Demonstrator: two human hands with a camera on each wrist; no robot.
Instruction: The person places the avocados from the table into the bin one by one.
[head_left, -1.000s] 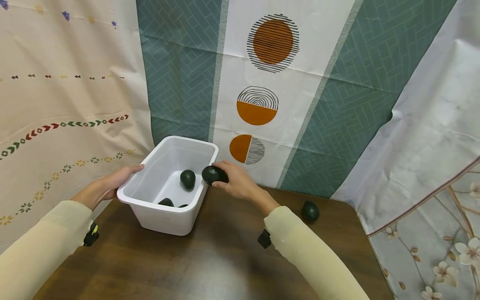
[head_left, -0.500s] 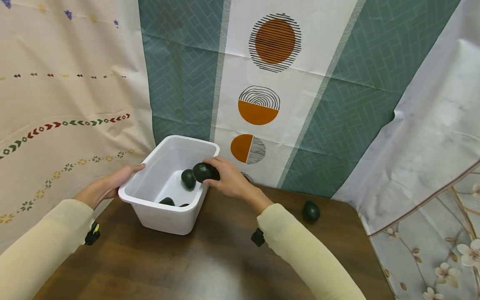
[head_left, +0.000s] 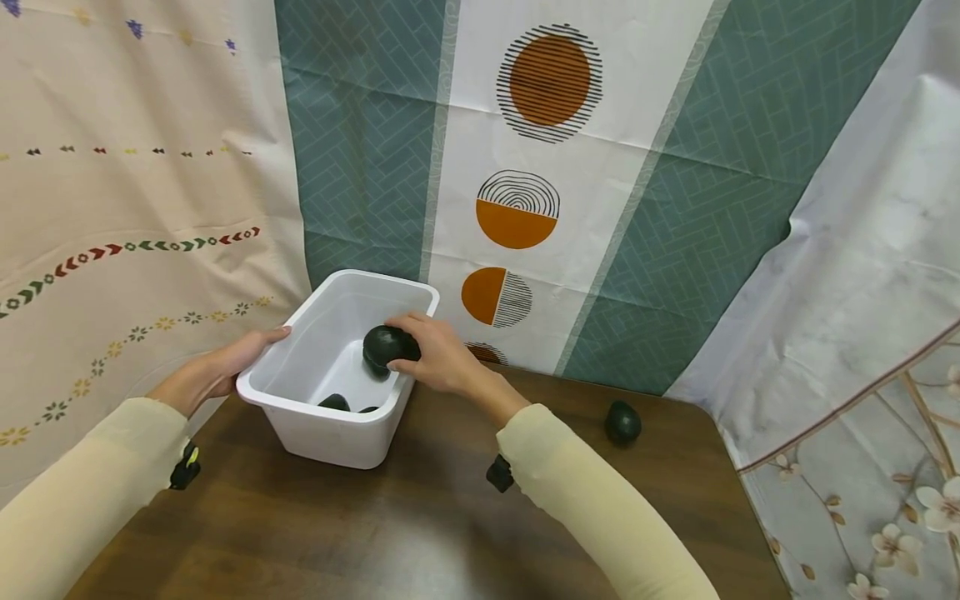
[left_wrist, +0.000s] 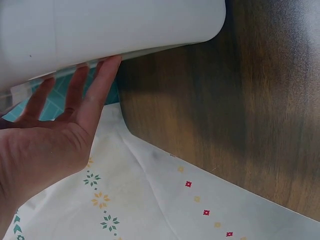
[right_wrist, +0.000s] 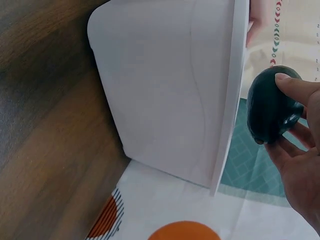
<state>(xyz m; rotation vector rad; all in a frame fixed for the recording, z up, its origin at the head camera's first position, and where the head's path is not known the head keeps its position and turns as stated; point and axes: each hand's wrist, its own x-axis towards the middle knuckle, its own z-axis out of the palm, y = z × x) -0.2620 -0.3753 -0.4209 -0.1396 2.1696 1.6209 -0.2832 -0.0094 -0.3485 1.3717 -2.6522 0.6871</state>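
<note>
Right hand: the right hand (head_left: 444,360) grasps the held avocado (head_left: 386,343) between thumb and fingers; the right wrist view shows the thumb on one side and fingertips on the other.
Held avocado: dark green and glossy, it is over the mouth of the white bin (head_left: 330,438), near the right rim; the right wrist view shows it above rim level, apart from the rim.
Left hand: the left hand (head_left: 231,360) grips the bin's left side, thumb on the rim, fingers stretched along the underside of the edge.
White bin: deep, rectangular with rounded corners, upright on the brown table (head_left: 420,525), close to the back cloth (head_left: 502,108).
Inside the bin: an avocado (head_left: 372,368) lies on the floor, partly hidden behind the held one; two more dark shapes (head_left: 334,402) show just behind the front rim, mostly hidden by it.
Lone avocado: the lone avocado (head_left: 622,423) lies on the table's far right part, well apart from the bin.
Sleeves: pale yellow sleeves (head_left: 600,500) cover both forearms, a small black device (head_left: 500,473) at each wrist.
Cloths: teal bands and orange circles behind, a cream patterned cloth (head_left: 135,200) left, a floral cloth (head_left: 847,358) right.
</note>
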